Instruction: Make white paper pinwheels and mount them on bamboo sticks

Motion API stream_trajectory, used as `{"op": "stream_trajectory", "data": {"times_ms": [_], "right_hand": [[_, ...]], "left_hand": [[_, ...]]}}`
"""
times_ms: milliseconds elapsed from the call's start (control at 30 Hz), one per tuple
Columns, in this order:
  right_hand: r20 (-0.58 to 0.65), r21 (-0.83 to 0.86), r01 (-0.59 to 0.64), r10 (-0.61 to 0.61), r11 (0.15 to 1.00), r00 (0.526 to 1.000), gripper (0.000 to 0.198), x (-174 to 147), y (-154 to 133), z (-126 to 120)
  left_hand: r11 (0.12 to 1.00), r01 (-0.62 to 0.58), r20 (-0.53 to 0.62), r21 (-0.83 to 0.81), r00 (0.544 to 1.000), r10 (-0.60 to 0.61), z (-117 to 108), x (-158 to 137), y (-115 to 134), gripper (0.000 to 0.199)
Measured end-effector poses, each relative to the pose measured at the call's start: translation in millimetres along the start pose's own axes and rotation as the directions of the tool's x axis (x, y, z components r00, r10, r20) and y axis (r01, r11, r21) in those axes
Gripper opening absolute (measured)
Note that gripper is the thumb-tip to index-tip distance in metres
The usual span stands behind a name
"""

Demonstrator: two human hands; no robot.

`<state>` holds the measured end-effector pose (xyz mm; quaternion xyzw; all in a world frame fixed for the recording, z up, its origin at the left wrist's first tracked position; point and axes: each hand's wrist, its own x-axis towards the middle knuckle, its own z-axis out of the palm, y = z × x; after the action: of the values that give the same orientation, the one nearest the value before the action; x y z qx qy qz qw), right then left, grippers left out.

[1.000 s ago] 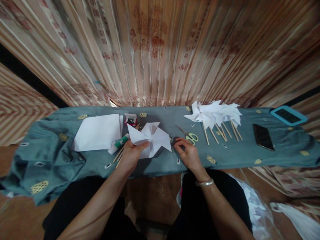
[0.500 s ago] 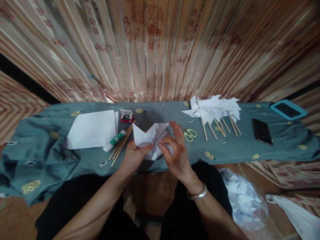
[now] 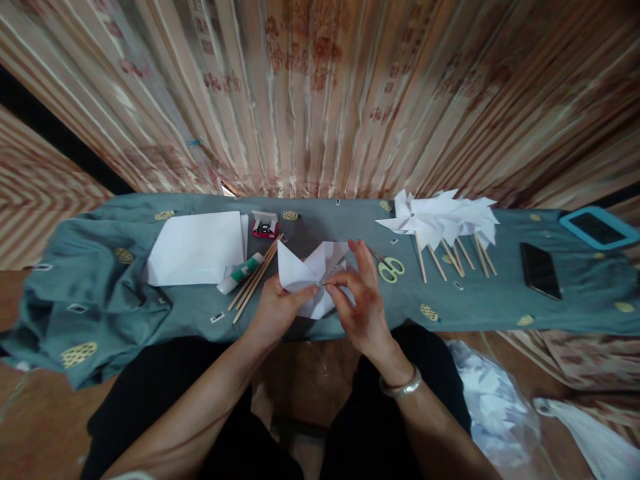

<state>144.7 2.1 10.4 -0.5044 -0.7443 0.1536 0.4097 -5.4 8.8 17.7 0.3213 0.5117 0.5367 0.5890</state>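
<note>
One left hand (image 3: 276, 310), one right hand (image 3: 364, 310), one hand-held pinwheel (image 3: 296, 270), one pair of scissors (image 3: 391, 269), one tube (image 3: 243, 272), one red box (image 3: 265, 228), one phone (image 3: 541, 270), one bracelet (image 3: 401, 385).

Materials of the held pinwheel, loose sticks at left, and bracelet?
Pinwheel: looks like paper, matte white; crisp folds, thin edges.
Loose sticks: likely bare wood, matte; even tan colour, grain too small to see.
Bracelet: probably metal, shiny silver finish; bright highlights.

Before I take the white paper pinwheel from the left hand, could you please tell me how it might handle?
The pinwheel is probably very light, since its blades look like thin paper. Its raised, folded points would likely crease if squeezed. A hold near the centre, where the left hand has its thumb, seems safest.
</note>
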Motion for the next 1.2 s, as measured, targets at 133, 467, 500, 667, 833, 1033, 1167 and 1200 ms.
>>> {"op": "stream_trajectory", "data": {"times_ms": [133,467,500,667,833,1033,1167,1200], "right_hand": [[-0.001,0.003,0.001,-0.001,1.0,1.0,0.011,-0.2,1.8,0.0],[-0.003,0.022,0.028,-0.028,0.999,1.0,0.01,0.0,6.2,1.2],[-0.001,0.022,0.027,-0.027,0.999,1.0,0.01,-0.1,6.1,1.1],[0.025,0.042,0.006,-0.007,0.999,1.0,0.01,-0.3,4.1,0.0],[0.022,0.053,0.013,-0.014,0.999,1.0,0.01,-0.8,4.3,-0.1],[0.03,0.049,0.022,-0.024,0.999,0.999,0.01,-1.1,4.9,-0.8],[0.039,0.054,0.029,-0.031,0.998,0.999,0.01,-0.9,6.3,-0.9],[0.043,0.055,0.023,-0.025,0.998,0.999,0.01,-0.8,6.5,-0.9]], "left_hand": [[1.0,-0.004,0.022,-0.019,1.0,0.004,-0.7,-0.1,-0.2,0.04],[0.999,0.002,0.021,-0.035,1.0,-0.001,-2.7,-0.2,-3.5,0.035],[0.999,-0.001,0.02,-0.038,1.0,0.002,-2.8,0.0,-3.4,0.035],[0.999,-0.008,0.009,-0.033,1.0,0.009,-3.4,0.8,-2.8,0.035],[1.0,0.005,0.0,-0.004,1.0,-0.005,-3.5,0.4,-2.4,0.036],[0.999,-0.044,0.011,0.0,0.999,0.044,-4.0,2.1,-2.8,0.037],[0.999,-0.044,0.013,0.006,0.999,0.044,-4.7,1.9,-4.4,0.037],[0.999,-0.039,0.009,0.013,0.999,0.039,-4.8,1.5,-4.3,0.037]]}}
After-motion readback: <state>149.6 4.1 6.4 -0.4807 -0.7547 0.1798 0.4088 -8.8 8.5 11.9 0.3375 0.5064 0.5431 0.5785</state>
